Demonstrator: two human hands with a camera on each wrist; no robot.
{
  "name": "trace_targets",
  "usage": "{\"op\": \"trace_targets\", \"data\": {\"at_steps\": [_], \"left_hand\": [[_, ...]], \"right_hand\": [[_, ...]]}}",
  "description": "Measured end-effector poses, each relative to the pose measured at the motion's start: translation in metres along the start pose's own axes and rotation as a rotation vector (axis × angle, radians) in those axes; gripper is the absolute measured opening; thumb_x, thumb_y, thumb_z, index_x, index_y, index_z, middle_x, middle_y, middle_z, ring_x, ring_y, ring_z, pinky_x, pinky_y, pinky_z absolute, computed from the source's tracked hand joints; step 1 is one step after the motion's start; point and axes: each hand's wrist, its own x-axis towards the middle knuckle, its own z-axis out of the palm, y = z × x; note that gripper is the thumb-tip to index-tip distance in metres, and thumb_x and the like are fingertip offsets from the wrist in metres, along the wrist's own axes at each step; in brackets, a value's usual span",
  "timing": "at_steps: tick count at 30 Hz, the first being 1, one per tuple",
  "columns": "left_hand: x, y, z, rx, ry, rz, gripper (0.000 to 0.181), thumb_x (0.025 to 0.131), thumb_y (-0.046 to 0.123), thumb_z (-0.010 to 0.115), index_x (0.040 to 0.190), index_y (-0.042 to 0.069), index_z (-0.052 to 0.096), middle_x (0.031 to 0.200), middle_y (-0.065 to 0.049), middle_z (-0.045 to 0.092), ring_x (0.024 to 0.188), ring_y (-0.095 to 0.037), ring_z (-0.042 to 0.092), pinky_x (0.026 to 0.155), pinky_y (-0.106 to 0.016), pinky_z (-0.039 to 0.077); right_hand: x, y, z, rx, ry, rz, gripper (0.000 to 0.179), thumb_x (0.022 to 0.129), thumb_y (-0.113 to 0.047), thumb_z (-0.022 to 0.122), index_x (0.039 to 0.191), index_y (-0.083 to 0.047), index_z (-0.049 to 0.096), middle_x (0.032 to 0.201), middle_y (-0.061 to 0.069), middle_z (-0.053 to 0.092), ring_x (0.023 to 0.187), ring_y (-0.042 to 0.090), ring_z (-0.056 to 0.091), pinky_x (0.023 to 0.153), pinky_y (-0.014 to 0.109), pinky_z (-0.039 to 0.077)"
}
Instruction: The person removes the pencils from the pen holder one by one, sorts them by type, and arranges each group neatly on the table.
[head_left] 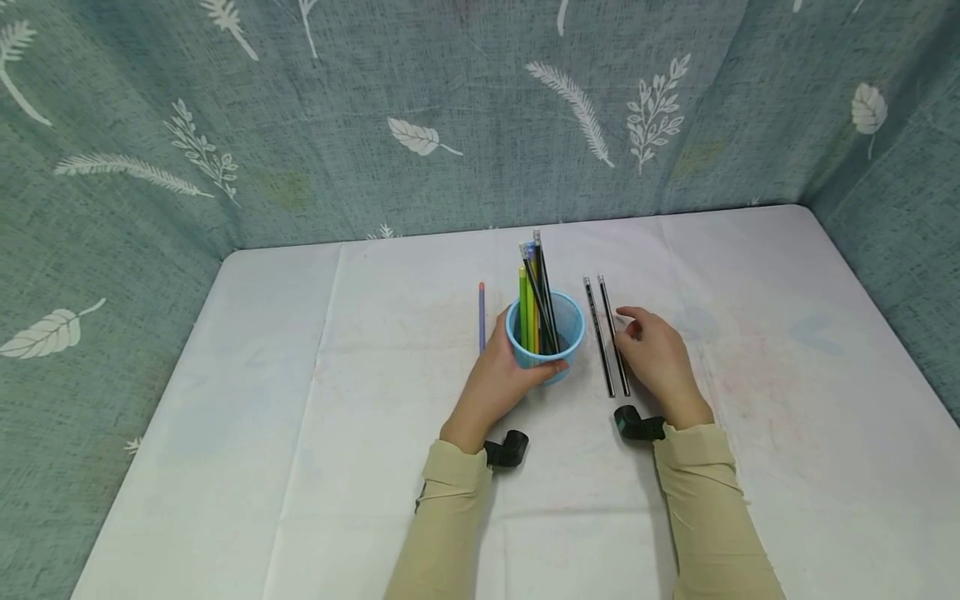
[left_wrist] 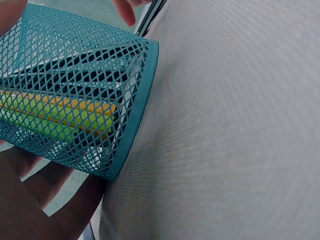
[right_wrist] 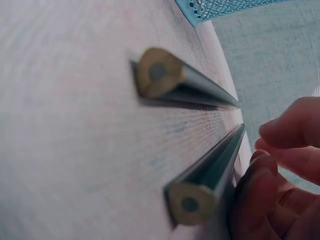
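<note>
My left hand (head_left: 491, 383) grips a light blue mesh pencil cup (head_left: 576, 329), thumb across its near side and fingers round the left. In the left wrist view the base rim (left_wrist: 137, 115) is close to the cloth. Green pencils (head_left: 523, 312), a yellow one and several black pencils with silver ends lean inside. Right of the cup, two black pencils (head_left: 599, 337) lie side by side. My right hand (head_left: 660, 354) is beside the right-hand black pencil (right_wrist: 212, 165), fingers bent loosely and thumb apart, low beside the pencil in the right wrist view. Nothing shows between its fingertips.
A purple pencil (head_left: 482, 317) with a reddish end lies left of the cup, partly behind my left hand. White cloth (head_left: 375, 467) covers the table. A grey-green curtain with leaf prints (head_left: 465, 100) hangs along the back and both sides.
</note>
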Motion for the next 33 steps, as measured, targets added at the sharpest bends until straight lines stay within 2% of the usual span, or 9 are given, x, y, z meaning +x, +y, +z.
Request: {"op": "trace_targets", "data": {"at_steps": [2,8,20,33], "left_hand": [[0.000,0.000,0.000,-0.006,-0.004,-0.001,0.102,0.062,0.057,0.077,0.143,0.028,0.021,0.133,0.002,0.046,0.119,-0.016,0.046,0.098,-0.043,0.039],[0.000,0.000,0.001,0.001,0.000,0.006,0.100,0.063,0.056,0.076,0.142,0.028,0.022,0.133,0.002,0.046,0.119,-0.016,0.046,0.097,-0.043,0.040],[-0.001,0.000,0.000,0.002,0.002,0.002,0.101,0.063,0.057,0.076,0.143,0.027,0.022,0.133,0.002,0.046,0.119,-0.016,0.046,0.097,-0.043,0.040],[-0.001,0.000,0.000,-0.002,0.004,0.005,0.101,0.063,0.056,0.077,0.142,0.027,0.022,0.132,0.002,0.047,0.118,-0.016,0.047,0.098,-0.043,0.040]], "right_hand": [[0.000,0.001,0.000,0.007,0.022,-0.004,0.039,0.088,-0.014,0.046,0.125,-0.008,0.054,0.090,0.008,0.055,0.071,0.022,0.046,0.062,0.030,0.034],[0.001,0.001,0.001,0.036,0.052,-0.026,0.035,0.090,-0.018,0.047,0.124,-0.011,0.056,0.092,0.007,0.056,0.071,0.021,0.047,0.062,0.030,0.035],[-0.001,-0.005,0.000,0.104,0.083,-0.075,0.036,0.093,-0.026,0.047,0.127,-0.015,0.054,0.102,0.007,0.061,0.082,0.020,0.058,0.067,0.033,0.044],[-0.002,-0.011,0.000,0.256,0.083,-0.053,0.036,0.094,-0.028,0.049,0.127,-0.016,0.055,0.105,0.008,0.064,0.090,0.022,0.062,0.075,0.039,0.047]]}}
